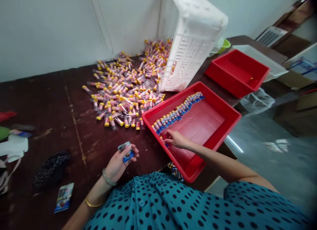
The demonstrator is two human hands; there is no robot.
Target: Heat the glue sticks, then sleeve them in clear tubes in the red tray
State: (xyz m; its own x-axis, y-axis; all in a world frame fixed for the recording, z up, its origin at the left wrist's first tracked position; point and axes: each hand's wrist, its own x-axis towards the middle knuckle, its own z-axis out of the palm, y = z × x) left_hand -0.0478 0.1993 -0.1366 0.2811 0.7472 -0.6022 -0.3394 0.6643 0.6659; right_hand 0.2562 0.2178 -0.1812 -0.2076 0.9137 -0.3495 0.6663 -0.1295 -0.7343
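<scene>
In my left hand point(117, 164) I grip a small stack of blue printed packets point(128, 154), thumb on top and fingers curled underneath, just above the tabletop. My right hand point(177, 139) reaches into the red tray point(210, 124) near its left wall. Its fingertips are closed at a small candy tube in a blue packet point(163, 141), partly covered by the fingers. Beyond that hand, a slanting row of tubes in blue packets point(174, 115) lies along the tray's far side. Clear tubes with yellow caps and pink contents point(123, 94) lie in a loose heap behind both hands.
A white plastic crate point(189, 55) lies on its side by the heap. Another red bin point(237, 71) stands at the right. To the left on the dark table point(81, 177) are a single blue packet point(63, 197) and a dark patterned cloth item point(52, 169).
</scene>
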